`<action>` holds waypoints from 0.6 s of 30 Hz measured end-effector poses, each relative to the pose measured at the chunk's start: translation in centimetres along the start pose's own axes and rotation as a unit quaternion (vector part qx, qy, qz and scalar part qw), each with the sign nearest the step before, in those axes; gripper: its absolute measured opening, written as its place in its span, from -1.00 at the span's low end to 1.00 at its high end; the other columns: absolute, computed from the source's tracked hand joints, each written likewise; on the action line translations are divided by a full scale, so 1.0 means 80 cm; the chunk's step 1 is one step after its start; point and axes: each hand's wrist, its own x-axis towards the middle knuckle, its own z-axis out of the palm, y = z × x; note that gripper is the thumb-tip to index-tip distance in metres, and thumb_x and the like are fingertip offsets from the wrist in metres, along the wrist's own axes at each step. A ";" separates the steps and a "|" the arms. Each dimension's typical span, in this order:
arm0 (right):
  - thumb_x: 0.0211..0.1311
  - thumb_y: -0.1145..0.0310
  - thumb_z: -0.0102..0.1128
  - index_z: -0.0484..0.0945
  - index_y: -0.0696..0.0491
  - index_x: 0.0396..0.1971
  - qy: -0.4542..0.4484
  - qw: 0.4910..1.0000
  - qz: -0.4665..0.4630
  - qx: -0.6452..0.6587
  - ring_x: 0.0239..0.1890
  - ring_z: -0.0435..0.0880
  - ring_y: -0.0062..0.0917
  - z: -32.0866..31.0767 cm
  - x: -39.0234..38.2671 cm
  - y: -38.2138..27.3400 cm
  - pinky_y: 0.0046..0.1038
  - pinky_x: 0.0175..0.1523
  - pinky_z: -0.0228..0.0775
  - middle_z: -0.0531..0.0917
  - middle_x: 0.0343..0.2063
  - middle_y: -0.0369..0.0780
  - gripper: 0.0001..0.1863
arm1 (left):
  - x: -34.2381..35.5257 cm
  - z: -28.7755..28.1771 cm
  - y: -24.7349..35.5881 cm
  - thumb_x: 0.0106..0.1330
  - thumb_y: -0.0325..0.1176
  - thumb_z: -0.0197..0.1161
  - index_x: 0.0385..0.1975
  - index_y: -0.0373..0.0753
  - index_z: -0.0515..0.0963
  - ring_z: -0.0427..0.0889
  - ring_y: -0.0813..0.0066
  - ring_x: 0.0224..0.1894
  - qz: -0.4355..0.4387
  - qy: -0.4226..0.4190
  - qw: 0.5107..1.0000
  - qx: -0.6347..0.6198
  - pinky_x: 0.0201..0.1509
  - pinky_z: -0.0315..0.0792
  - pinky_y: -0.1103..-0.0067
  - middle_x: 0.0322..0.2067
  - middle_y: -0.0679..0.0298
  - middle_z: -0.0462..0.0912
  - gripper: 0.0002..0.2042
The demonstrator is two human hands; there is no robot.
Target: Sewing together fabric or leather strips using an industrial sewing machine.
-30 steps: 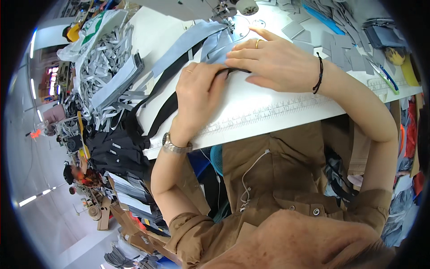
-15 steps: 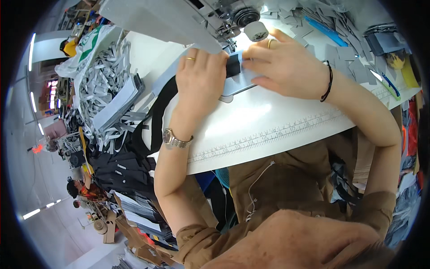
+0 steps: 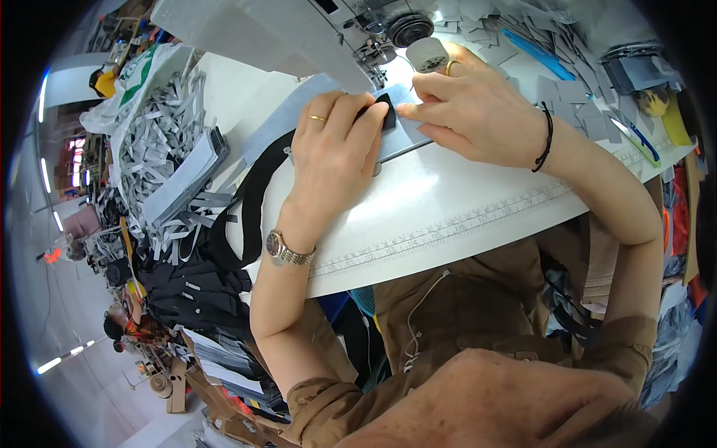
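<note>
My left hand (image 3: pixel 336 149), with a ring and a wristwatch, is closed on the end of a black webbing strap (image 3: pixel 258 179). The strap's short end stands up tilted between thumb and fingers, over a pale grey-blue fabric piece (image 3: pixel 398 140). From the hand, the rest of the strap loops down to the left. My right hand (image 3: pixel 482 112) has its fingers apart; a fingertip touches the fabric beside the strap end. Just beyond both hands is the sewing machine (image 3: pixel 254 33), with its needle area partly hidden by my fingers and a round knob (image 3: pixel 427 54).
A white worktable (image 3: pixel 426 201) carries a printed ruler along its near edge. Pale strips (image 3: pixel 160 142) spill from a bag at left, beside a stack of grey pieces (image 3: pixel 187 179). Cut grey pieces, a blue tool (image 3: pixel 538 54) and a cutter (image 3: pixel 636 140) lie at right.
The strap end has gone from lying flat to tilted up in my left fingers. My right fingertips have drawn slightly off the strap.
</note>
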 end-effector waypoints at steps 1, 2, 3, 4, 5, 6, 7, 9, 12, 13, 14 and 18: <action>0.16 0.31 0.33 0.72 0.05 -0.26 0.000 1.000 0.001 0.000 0.00 0.55 -0.47 0.000 -0.001 -0.001 -0.27 0.22 0.29 0.55 -0.27 -0.30 -0.81 | -0.001 0.001 0.000 0.06 -0.41 0.40 -0.21 -0.25 0.65 0.55 0.24 -0.08 -0.024 0.016 1.000 -0.011 -0.02 0.47 0.39 -0.18 0.23 0.64 -0.74; 0.16 0.31 0.33 0.72 0.04 -0.26 0.000 1.000 0.000 -0.005 0.01 0.55 -0.47 0.000 -0.001 -0.002 -0.27 0.22 0.29 0.55 -0.27 -0.30 -0.81 | 0.000 0.001 0.001 0.06 -0.40 0.41 -0.22 -0.25 0.65 0.55 0.25 -0.08 -0.049 0.031 0.998 -0.022 -0.03 0.47 0.39 -0.18 0.24 0.63 -0.74; 0.15 0.31 0.34 0.72 0.04 -0.26 0.000 1.000 -0.001 -0.011 0.01 0.55 -0.47 0.000 -0.001 -0.002 -0.27 0.22 0.29 0.56 -0.27 -0.30 -0.81 | 0.001 0.000 0.003 0.06 -0.40 0.41 -0.22 -0.25 0.65 0.55 0.25 -0.08 -0.048 0.030 0.998 -0.022 -0.03 0.47 0.39 -0.18 0.24 0.63 -0.74; 0.15 0.31 0.34 0.72 0.04 -0.26 0.000 1.000 0.000 -0.011 0.01 0.55 -0.47 0.003 -0.003 -0.001 -0.27 0.22 0.29 0.56 -0.27 -0.30 -0.81 | 0.007 -0.004 0.008 0.07 -0.42 0.40 -0.22 -0.24 0.66 0.55 0.27 -0.10 -0.042 0.003 0.999 -0.034 -0.03 0.47 0.40 -0.20 0.26 0.64 -0.76; 0.15 0.32 0.33 0.72 0.03 -0.25 0.004 1.000 -0.002 -0.016 0.02 0.56 -0.47 0.007 -0.006 0.000 -0.28 0.22 0.29 0.57 -0.26 -0.30 -0.81 | 0.012 -0.008 0.013 0.09 -0.43 0.39 -0.23 -0.24 0.66 0.56 0.29 -0.11 -0.036 -0.025 0.998 -0.045 -0.04 0.47 0.40 -0.21 0.28 0.64 -0.77; 0.14 0.32 0.33 0.72 0.02 -0.25 0.008 1.000 -0.004 -0.021 0.02 0.56 -0.47 0.009 -0.008 0.002 -0.28 0.22 0.29 0.57 -0.25 -0.30 -0.82 | 0.014 -0.011 0.015 0.09 -0.43 0.39 -0.23 -0.24 0.66 0.56 0.29 -0.11 -0.035 -0.026 0.998 -0.046 -0.04 0.47 0.40 -0.21 0.28 0.64 -0.77; 0.14 0.32 0.33 0.72 0.02 -0.25 0.009 1.000 -0.003 -0.020 0.02 0.56 -0.47 0.009 -0.008 0.000 -0.28 0.22 0.29 0.57 -0.25 -0.30 -0.82 | 0.013 -0.018 0.015 0.10 -0.43 0.38 -0.23 -0.25 0.66 0.56 0.31 -0.11 -0.029 -0.049 0.998 -0.027 -0.05 0.47 0.39 -0.21 0.29 0.64 -0.78; 0.15 0.32 0.33 0.72 0.00 -0.25 0.010 1.000 -0.008 -0.025 0.03 0.57 -0.46 0.009 -0.006 -0.002 -0.27 0.23 0.28 0.58 -0.24 -0.30 -0.82 | 0.009 -0.016 0.008 0.11 -0.43 0.38 -0.24 -0.26 0.66 0.58 0.34 -0.16 -0.007 -0.054 0.998 0.016 -0.09 0.50 0.39 -0.22 0.32 0.65 -0.79; 0.14 0.32 0.32 0.73 0.00 -0.24 0.009 0.999 -0.012 -0.036 0.02 0.58 -0.46 0.010 -0.005 -0.001 -0.26 0.24 0.27 0.58 -0.24 -0.30 -0.81 | 0.004 -0.004 0.001 0.11 -0.44 0.38 -0.24 -0.26 0.66 0.59 0.35 -0.23 0.017 0.008 1.000 0.015 -0.14 0.51 0.45 -0.24 0.33 0.64 -0.79; 0.14 0.32 0.32 0.73 0.00 -0.24 0.009 0.999 -0.011 -0.035 0.02 0.58 -0.46 0.010 -0.005 -0.002 -0.26 0.24 0.27 0.58 -0.24 -0.30 -0.81 | 0.007 -0.005 0.000 0.11 -0.44 0.38 -0.24 -0.26 0.66 0.59 0.35 -0.23 0.017 0.007 1.000 0.014 -0.14 0.51 0.45 -0.24 0.33 0.64 -0.79; 0.13 0.33 0.31 0.73 0.00 -0.23 0.008 0.999 -0.011 -0.035 0.02 0.58 -0.47 0.010 -0.004 -0.002 -0.25 0.25 0.27 0.58 -0.24 -0.30 -0.80 | 0.012 -0.008 0.000 0.11 -0.45 0.37 -0.23 -0.27 0.65 0.60 0.35 -0.25 0.017 0.034 0.999 0.018 -0.15 0.52 0.47 -0.23 0.31 0.64 -0.79; 0.12 0.37 0.28 0.73 0.02 -0.22 -0.005 0.998 -0.018 -0.066 0.04 0.58 -0.47 0.012 -0.003 -0.005 -0.21 0.26 0.27 0.60 -0.22 -0.29 -0.78 | 0.015 0.003 0.009 0.11 -0.48 0.34 -0.18 -0.30 0.64 0.63 0.32 -0.24 0.003 -0.035 0.999 0.006 -0.13 0.54 0.48 -0.18 0.25 0.64 -0.75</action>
